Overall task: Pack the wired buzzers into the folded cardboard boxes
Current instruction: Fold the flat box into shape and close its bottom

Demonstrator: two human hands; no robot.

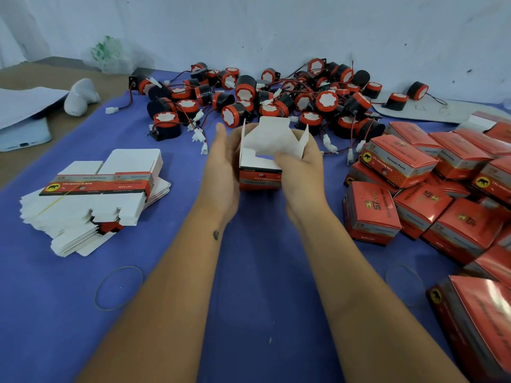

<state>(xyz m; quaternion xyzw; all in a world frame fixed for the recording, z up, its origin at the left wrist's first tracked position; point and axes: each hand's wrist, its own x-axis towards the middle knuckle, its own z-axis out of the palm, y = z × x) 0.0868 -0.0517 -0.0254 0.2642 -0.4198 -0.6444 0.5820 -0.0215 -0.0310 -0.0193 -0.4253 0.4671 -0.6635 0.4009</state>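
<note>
A red and white cardboard box [260, 175] is held up over the blue cloth, its white flaps [272, 134] standing open. My left hand [222, 167] grips its left side. My right hand [301, 167] grips the right side, with fingers curled onto an inner flap. Behind the box lies a heap of black and red wired buzzers [276, 100] with white connectors. What is inside the box is hidden.
A banded stack of flat unfolded boxes [94, 194] lies at the left. Several closed red boxes [431, 189] are piled at the right. A rubber band [119, 288] lies near left; a phone [25, 136] and a white object [80, 96] sit far left.
</note>
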